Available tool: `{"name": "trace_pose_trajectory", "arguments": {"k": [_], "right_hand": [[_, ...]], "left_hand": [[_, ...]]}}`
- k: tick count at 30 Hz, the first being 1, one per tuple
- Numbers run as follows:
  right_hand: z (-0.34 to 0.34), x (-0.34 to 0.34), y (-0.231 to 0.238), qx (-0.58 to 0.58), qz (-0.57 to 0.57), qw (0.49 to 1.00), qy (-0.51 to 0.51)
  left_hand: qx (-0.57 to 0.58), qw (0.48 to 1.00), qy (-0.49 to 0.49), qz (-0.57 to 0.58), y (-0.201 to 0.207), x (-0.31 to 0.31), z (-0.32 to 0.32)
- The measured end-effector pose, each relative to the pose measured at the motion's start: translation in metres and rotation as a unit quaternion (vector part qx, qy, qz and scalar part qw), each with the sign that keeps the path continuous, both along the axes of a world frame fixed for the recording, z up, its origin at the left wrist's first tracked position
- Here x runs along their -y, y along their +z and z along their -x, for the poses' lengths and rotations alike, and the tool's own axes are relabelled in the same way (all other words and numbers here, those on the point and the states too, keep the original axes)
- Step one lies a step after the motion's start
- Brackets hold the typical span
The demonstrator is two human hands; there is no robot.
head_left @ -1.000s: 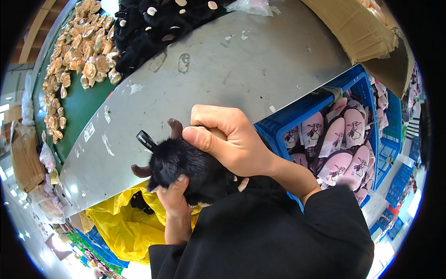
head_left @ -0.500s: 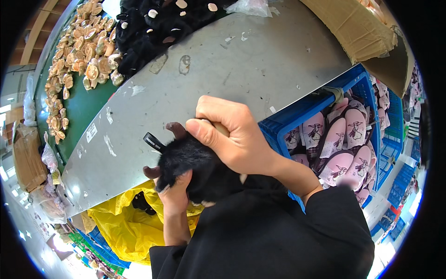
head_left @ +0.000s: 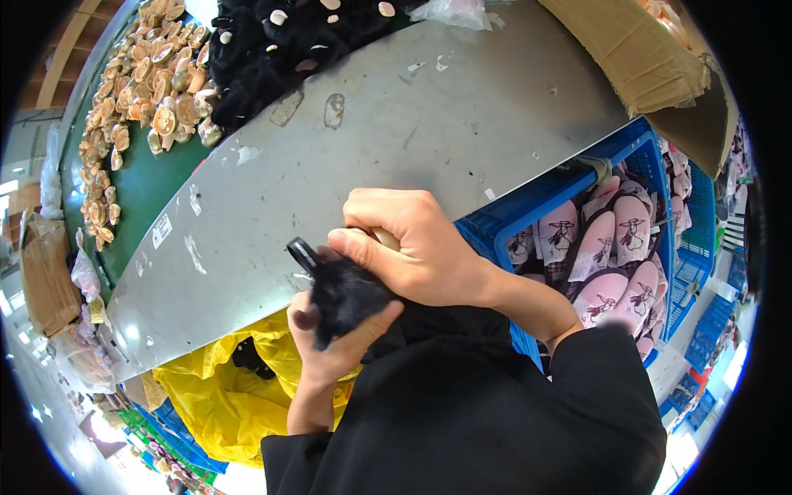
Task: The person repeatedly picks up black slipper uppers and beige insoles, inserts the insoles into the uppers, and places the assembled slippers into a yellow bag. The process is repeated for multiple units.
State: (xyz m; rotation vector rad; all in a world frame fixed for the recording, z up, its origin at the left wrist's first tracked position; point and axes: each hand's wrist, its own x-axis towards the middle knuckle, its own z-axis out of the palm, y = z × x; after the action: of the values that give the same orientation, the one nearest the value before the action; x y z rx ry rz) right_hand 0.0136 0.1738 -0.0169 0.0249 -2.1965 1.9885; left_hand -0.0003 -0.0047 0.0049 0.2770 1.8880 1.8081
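Note:
A black furry plush piece (head_left: 342, 295) is held between my two hands over the front edge of the grey metal table. From its upper end sticks a glossy black loop tag (head_left: 304, 255). My left hand (head_left: 326, 356) wraps the plush from below, its thumb lying along the fur. A dark brown nub (head_left: 304, 317) shows by the left fingers. My right hand (head_left: 417, 247) is closed in a fist against the plush's right side. A tan thing (head_left: 385, 238) shows inside that fist, too covered to name. Part of the plush is hidden by my hands and merges with my black clothing.
A yellow bag (head_left: 214, 412) hangs open below the table edge. At right stands a blue crate (head_left: 511, 233) of pink slippers (head_left: 591, 247), with a cardboard box (head_left: 635, 62) above. Tan-and-clear parts (head_left: 165, 121) and black plush pieces (head_left: 280, 58) lie across the far side.
My left hand has moved up and right, its thumb now across the fur. The plush has turned and bunched up; one brown nub has gone from view. The right fist has dropped slightly.

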Motion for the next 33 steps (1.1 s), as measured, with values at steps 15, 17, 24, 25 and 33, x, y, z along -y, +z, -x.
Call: {"name": "trace_pose_trajectory", "arguments": {"k": [15,17,24,25,33], "right_hand": [[-0.023,0.023,0.024,0.097,0.288,0.953,-0.007],[-0.021,0.025,0.015,0.074,0.303,0.95,-0.021],[-0.02,0.023,0.013,0.085,0.235,0.968,-0.029],[-0.02,0.024,0.012,0.074,0.213,0.974,-0.035],[-0.004,0.04,-0.016,-0.161,-0.182,0.953,-0.179]], "left_hand": [[0.208,0.958,0.147,-0.132,0.0,-0.005,0.01],[0.201,0.959,0.142,-0.14,0.003,-0.006,0.009],[0.202,0.954,0.15,-0.163,-0.002,0.004,0.005],[0.192,0.956,0.158,-0.155,0.0,0.002,0.005],[0.007,0.983,0.176,-0.059,-0.013,0.005,0.0]]}}
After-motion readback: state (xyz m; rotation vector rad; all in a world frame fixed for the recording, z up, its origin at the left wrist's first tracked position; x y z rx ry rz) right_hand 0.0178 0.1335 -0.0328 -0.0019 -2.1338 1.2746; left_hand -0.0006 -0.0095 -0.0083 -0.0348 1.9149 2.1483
